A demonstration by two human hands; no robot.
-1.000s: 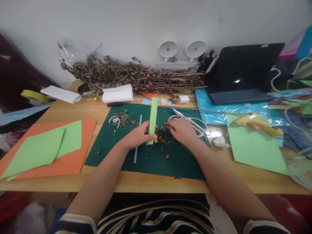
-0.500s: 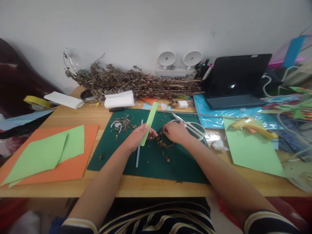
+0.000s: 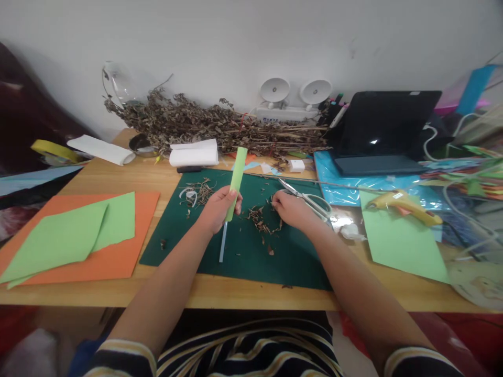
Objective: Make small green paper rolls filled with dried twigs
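One hand, my left (image 3: 220, 210), pinches its fingers shut on a green strip (image 3: 239, 172), tilted over the mat (image 3: 239, 272). I can't tell whether my right hand's (image 3: 294, 210) curled fingers grip anything; a careless sweep could scatter the dried bits (image 3: 258, 220) or knock the scissors (image 3: 302, 196).

the shirt (image 3: 251, 353) is near-black, striped in white and dull gold, the lines curving over soft folds, with a short left sleeve (image 3: 124, 358) and a matching right sleeve (image 3: 422, 362), each rimmed by a pale, gold-lined band, the left hand (image 3: 220, 207) and right hand (image 3: 294, 209) bare.
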